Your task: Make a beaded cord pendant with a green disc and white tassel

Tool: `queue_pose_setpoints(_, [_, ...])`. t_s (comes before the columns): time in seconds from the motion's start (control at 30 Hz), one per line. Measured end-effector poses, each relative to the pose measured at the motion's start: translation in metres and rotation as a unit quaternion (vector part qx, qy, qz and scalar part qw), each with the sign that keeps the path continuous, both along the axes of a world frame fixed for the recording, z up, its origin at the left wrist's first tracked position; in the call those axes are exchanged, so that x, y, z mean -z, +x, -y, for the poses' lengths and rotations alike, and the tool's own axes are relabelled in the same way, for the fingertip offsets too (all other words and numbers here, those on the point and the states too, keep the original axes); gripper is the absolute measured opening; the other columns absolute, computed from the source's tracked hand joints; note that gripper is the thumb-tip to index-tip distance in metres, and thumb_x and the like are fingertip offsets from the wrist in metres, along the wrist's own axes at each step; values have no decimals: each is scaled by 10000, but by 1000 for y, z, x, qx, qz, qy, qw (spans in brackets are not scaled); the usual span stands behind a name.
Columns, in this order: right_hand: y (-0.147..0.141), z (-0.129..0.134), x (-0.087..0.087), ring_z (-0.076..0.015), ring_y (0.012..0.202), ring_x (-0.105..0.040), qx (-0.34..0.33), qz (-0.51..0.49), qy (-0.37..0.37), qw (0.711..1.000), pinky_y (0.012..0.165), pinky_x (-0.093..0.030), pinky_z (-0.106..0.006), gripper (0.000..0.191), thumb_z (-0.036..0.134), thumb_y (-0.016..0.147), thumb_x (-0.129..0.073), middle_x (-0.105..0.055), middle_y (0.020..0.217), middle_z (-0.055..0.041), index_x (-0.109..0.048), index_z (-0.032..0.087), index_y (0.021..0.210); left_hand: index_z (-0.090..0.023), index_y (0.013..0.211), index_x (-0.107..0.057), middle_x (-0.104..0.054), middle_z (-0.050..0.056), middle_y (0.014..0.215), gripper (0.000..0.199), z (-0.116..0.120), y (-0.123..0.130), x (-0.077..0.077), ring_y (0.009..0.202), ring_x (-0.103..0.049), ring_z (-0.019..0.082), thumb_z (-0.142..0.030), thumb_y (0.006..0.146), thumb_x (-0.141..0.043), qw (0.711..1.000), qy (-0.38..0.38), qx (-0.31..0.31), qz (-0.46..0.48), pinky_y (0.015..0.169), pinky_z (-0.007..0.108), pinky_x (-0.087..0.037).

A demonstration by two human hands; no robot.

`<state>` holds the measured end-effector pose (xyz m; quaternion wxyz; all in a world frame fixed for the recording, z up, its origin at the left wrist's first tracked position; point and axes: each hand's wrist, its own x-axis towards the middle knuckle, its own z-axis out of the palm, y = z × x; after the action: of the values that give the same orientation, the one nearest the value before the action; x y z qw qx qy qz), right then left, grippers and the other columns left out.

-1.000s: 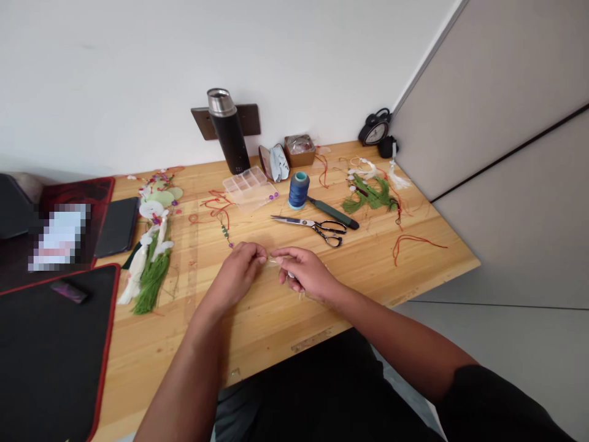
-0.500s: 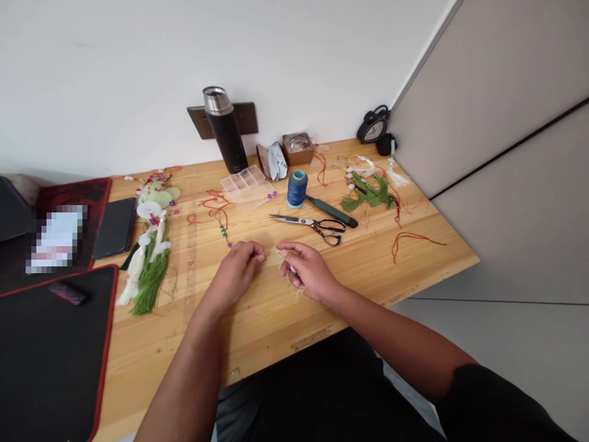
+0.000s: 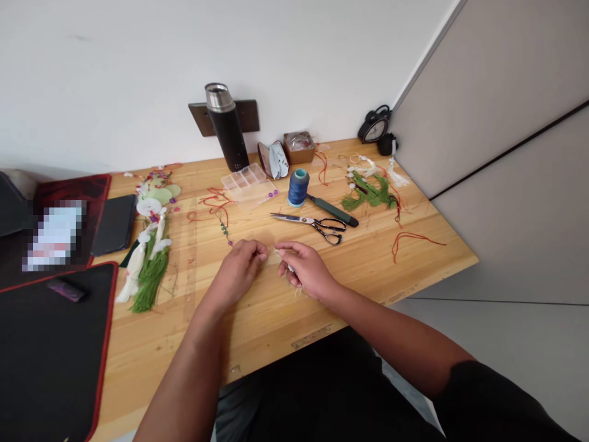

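Cord (image 3: 277, 252), pale and thin, is gripped by the fingers of my right hand (image 3: 306, 269) over the near worktop (image 3: 271, 325). My left hand (image 3: 240, 269), just left, shows closed fingers; I cannot tell on what. Scissors (image 3: 309, 221) lie farther.

Right hand (image 3: 309, 270): the fingers cover most of a pale cord (image 3: 277, 252) and a small white piece (image 3: 291, 268); the latter's shape cannot be determined. Left hand (image 3: 239, 267): its fingertips are partly concealed; whether they grip a strand cannot be confirmed. Wall plate (image 3: 248, 116): partly hidden behind the flask (image 3: 230, 140). Bright rectangular item (image 3: 54, 236): pixelated, content illegible. Black mat (image 3: 50, 350): cut off by the left and bottom edges. Clock (image 3: 375, 130): dial too small to read.
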<state>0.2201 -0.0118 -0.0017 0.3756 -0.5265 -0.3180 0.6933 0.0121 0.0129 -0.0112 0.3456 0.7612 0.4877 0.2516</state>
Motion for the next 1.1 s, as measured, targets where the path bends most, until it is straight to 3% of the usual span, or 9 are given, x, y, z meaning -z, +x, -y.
queue_pose_setpoints(0.8, [-9,6,-4,-76,387,-506,-75,45,9,996,380,-348,-191,336,319,1079,-710,-741,692,40,-653,197,1387,-235,994,-670,-738,88,1013,163,1,4,-1,995,-668,289,-316,1057,-544,1000,6,-2,-7,910,441,-535])
queue_pose_setpoints(1.1, [-10,4,-1,-95,390,-546,-73,58,-4,996,362,-365,-205,263,359,1075,-708,-761,717,22,-649,197,1274,-240,979,-661,-740,82,986,167,0,5,-2,998,-662,290,-316,1065,-540,1000,13,1,-9,912,436,-536])
